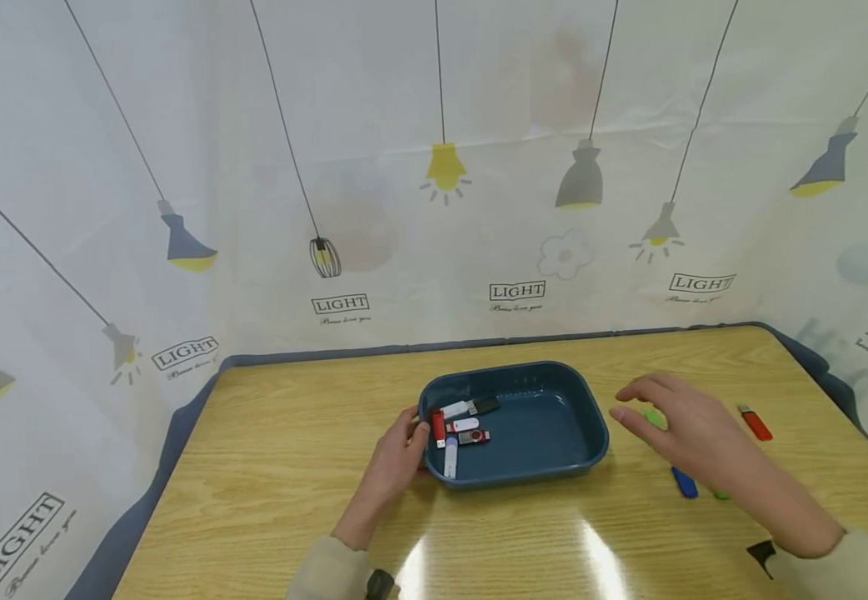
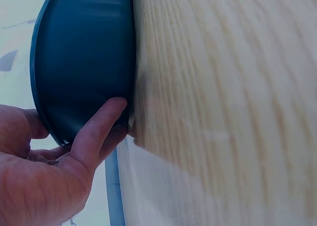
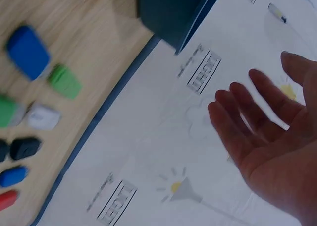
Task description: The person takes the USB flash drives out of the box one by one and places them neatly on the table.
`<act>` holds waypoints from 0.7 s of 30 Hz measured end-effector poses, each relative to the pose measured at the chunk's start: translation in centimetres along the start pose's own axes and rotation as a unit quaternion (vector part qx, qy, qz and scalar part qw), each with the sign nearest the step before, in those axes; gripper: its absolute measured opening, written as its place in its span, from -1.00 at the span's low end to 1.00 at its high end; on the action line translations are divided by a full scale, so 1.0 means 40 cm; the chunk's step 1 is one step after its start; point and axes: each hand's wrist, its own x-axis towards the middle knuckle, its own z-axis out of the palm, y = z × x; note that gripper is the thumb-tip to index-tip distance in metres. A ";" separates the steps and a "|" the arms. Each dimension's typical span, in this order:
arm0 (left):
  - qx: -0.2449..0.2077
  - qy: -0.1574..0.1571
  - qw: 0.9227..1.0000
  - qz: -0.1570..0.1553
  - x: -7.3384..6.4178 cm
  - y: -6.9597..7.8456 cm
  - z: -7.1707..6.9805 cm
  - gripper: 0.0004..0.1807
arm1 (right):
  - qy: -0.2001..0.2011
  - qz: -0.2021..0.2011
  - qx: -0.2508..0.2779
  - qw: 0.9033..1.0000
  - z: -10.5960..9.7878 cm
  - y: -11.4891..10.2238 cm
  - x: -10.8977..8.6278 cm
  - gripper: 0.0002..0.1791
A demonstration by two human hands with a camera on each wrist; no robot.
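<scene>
A dark blue plastic tray (image 1: 546, 437) stands on the wooden table with several USB sticks lying in its left part, among them a red one (image 1: 438, 427) and a white one (image 1: 451, 458). My left hand (image 1: 392, 458) grips the tray's left end, thumb at the rim and fingers against the outer wall. To the right of the tray, my right hand (image 1: 692, 425) hovers with relaxed, slightly bent fingers and holds nothing. Beneath and around it lie more USB sticks: a blue one (image 1: 684, 483), a red one (image 1: 756, 423) and a green one (image 1: 653, 417), partly hidden.
In the right wrist view, more sticks lie on the table, including a white one (image 3: 43, 116) and a black one (image 3: 26, 148). A white cloth (image 1: 404, 308) printed with lamps hangs behind the table (image 1: 291, 433) and along its sides.
</scene>
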 end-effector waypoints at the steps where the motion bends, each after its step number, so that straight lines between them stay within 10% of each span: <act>1: 0.002 0.002 1.000 0.002 0.001 -0.001 0.000 -0.51 | 0.003 -0.022 0.003 1.000 0.007 -0.013 0.011 -0.74; 21: -0.012 -0.001 1.000 0.005 0.002 -0.007 -0.002 -0.52 | -0.102 -0.252 0.059 0.961 0.178 -0.190 0.192 -0.72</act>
